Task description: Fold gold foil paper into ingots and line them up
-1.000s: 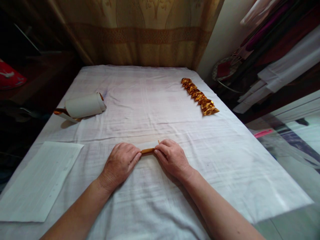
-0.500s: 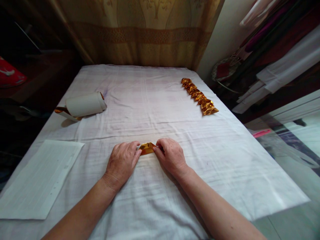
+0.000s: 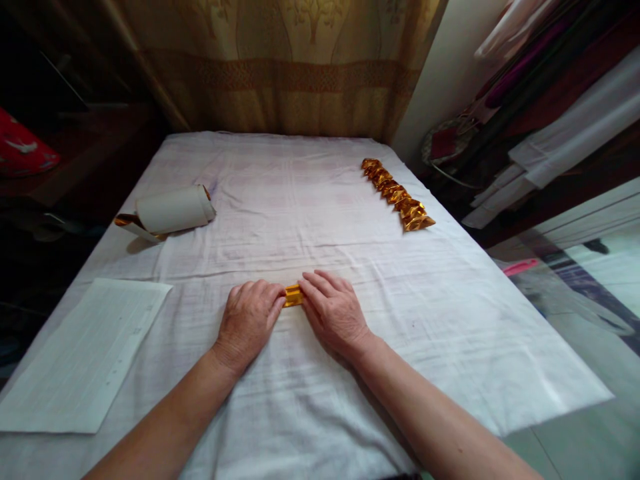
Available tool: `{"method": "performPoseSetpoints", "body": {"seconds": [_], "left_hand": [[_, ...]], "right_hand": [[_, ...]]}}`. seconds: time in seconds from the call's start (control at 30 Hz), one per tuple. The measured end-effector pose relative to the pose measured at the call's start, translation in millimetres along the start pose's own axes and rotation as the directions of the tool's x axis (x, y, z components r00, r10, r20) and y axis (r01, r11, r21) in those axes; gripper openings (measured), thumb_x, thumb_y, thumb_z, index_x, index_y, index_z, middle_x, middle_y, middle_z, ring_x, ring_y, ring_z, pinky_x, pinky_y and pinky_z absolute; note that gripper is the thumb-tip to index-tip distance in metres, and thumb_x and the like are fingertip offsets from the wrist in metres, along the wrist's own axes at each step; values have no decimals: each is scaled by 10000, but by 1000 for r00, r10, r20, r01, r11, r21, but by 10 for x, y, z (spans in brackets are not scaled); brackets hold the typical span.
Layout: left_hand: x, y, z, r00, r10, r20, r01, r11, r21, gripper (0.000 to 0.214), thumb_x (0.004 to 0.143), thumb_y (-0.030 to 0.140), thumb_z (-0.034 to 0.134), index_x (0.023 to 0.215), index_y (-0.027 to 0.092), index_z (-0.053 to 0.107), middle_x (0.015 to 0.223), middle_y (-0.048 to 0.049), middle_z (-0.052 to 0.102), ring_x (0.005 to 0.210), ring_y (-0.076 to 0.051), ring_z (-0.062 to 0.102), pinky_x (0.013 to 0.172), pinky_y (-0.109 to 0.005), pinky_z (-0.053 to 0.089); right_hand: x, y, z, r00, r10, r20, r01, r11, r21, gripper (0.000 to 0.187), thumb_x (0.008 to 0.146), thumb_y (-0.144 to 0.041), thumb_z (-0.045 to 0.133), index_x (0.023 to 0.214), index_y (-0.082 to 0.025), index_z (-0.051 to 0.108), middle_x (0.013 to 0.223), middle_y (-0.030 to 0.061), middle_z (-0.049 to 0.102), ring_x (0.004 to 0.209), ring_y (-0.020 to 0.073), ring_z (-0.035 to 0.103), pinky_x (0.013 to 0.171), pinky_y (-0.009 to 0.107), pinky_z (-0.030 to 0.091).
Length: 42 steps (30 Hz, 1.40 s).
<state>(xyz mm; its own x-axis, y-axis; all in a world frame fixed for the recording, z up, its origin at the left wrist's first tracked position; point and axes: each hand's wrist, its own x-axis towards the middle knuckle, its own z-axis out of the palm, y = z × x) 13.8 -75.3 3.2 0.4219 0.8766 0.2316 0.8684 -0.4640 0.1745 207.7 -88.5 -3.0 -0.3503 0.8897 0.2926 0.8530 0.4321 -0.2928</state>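
Observation:
A small folded piece of gold foil paper (image 3: pixel 293 295) lies on the white cloth (image 3: pixel 310 220) near the front middle. My left hand (image 3: pixel 249 319) rests at its left end with curled fingers pinching it. My right hand (image 3: pixel 331 309) lies over its right end, fingers pressed flat and together on the paper. Most of the piece is hidden under my fingers.
A row of several folded gold foil pieces (image 3: pixel 399 195) lies at the back right. A white roll with gold foil (image 3: pixel 173 209) lies at the left. A sheet of white paper (image 3: pixel 83 353) sits at the front left. Curtain behind, clothes and clutter to the right.
The gold piece was a thin edge between my fingertips, then showed flat. My hands have since closed in from both ends, and less of the paper shows.

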Motion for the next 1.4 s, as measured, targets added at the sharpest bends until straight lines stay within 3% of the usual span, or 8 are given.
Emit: {"method": "performPoseSetpoints", "body": {"seconds": [0.1, 0.23, 0.43, 0.77, 0.9, 1.0, 1.17, 1.4], "left_hand": [[0, 5, 3, 1000, -8, -2, 8, 1000, -13, 130, 963, 271, 512, 974, 214, 628, 926, -50, 682, 868, -237, 592, 798, -392, 410], [-3, -1, -3, 1000, -18, 5, 18, 999, -38, 123, 965, 276, 515, 950, 213, 620, 916, -46, 682, 867, -234, 595, 801, -388, 404], [-3, 1, -16, 1000, -19, 3, 19, 998, -55, 120, 962, 263, 513, 966, 228, 627, 937, -39, 689, 876, -228, 599, 808, -376, 403], [-58, 27, -49, 999, 28, -17, -27, 999, 18, 211, 975, 238, 471, 1032, 219, 673, 962, -52, 695, 886, -232, 603, 811, -381, 444], [-95, 216, -48, 995, 101, -25, -99, 994, 50, 284, 977, 302, 480, 1176, 215, 662, 1170, -80, 693, 1067, -256, 595, 947, -421, 427], [-150, 299, 30, 989, 144, 21, -145, 988, 48, 435, 999, 414, 424, 1356, 205, 560, 1387, -86, 604, 1311, -268, 487, 1119, -463, 298], [-325, 101, 83, 975, 169, 146, -181, 981, 71, 598, 1003, 521, 300, 1510, 211, 372, 1526, -76, 465, 1443, -272, 346, 1195, -520, 126], [-480, -189, -98, 970, 169, 176, -188, 978, 95, 559, 982, 499, 372, 1487, 263, 418, 1483, -48, 522, 1421, -311, 368, 1184, -560, 80]], "right_hand": [[-34, -67, 4, 988, -85, 129, 84, 996, 11, 499, 983, -386, 496, 1440, -189, 475, 1509, 95, 471, 1435, 266, 341, 1168, 483, 238], [-88, -54, -24, 968, -81, 238, 79, 997, 18, 605, 985, -477, 462, 1507, -184, 379, 1575, 95, 356, 1475, 271, 276, 1209, 540, 148], [-187, 78, -126, 968, 11, 249, 3, 998, -59, 591, 985, -479, 468, 1495, -187, 408, 1560, 112, 377, 1468, 298, 291, 1194, 578, 171], [-177, 76, -148, 953, 45, 301, -14, 994, -104, 644, 982, -557, 418, 1521, -207, 371, 1597, 123, 291, 1490, 327, 220, 1184, 580, 186], [-181, 79, -142, 954, 50, 295, -20, 994, -106, 642, 981, -560, 419, 1522, -219, 370, 1603, 124, 273, 1492, 328, 215, 1183, 579, 184], [-182, 81, -141, 954, 51, 294, -22, 995, -101, 636, 983, -548, 425, 1522, -217, 371, 1601, 128, 281, 1492, 325, 214, 1187, 570, 179], [-187, 85, -140, 959, 54, 277, -34, 996, -79, 629, 973, -543, 454, 1508, -217, 398, 1601, 127, 284, 1493, 327, 211, 1188, 566, 176], [-194, 83, -111, 968, 56, 246, -40, 997, -67, 617, 967, -529, 480, 1500, -225, 411, 1589, 139, 310, 1484, 336, 235, 1178, 581, 196]]}}
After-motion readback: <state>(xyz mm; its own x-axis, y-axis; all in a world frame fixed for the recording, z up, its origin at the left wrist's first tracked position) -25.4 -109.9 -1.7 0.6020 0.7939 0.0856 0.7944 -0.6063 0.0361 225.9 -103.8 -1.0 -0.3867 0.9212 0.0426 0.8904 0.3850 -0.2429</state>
